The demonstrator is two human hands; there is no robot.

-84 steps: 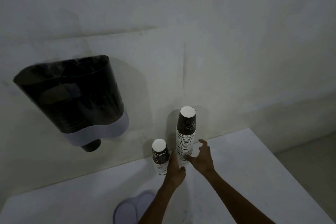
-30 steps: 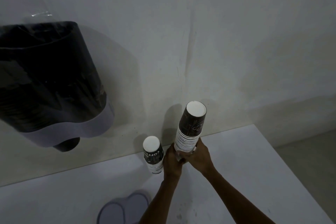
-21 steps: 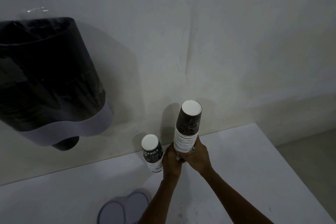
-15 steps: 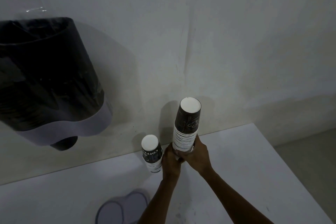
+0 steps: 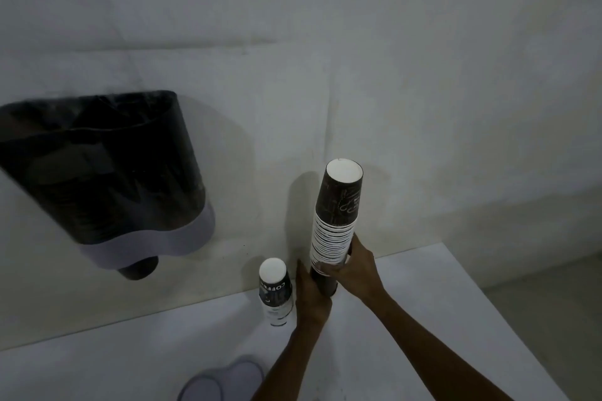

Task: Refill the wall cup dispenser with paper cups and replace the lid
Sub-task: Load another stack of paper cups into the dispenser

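Gripping the bottom of the tall stack [image 5: 335, 221], both sets of fingers are closed on it: the right hand [image 5: 356, 270] wraps the lowest white rims from the right, the left hand [image 5: 312, 293] cups the dark base from the left. Compared with a second ago the stack looks lifted a bit, held clear of the table [image 5: 423, 319] and tipped slightly, with its closed white end pointing up. So I'd say the pickup is done and the carry to the dispenser [image 5: 107, 172] comes next.

Just left of the left hand, the short stack [image 5: 275, 293] stands on the table untouched, same spot as before. The dispenser hangs on the wall well to the left, open at the top, so the refill hasn't started. The lid [image 5: 221, 381] lies at the near table edge, partly cut off by the frame.

Hard to read: it's dim, and the dispenser's dark tinted body hides how many cups are inside, though one dark cup bottom pokes out underneath. Can't tell which tube is empty either. The stack's very bottom is hidden behind the fingers.
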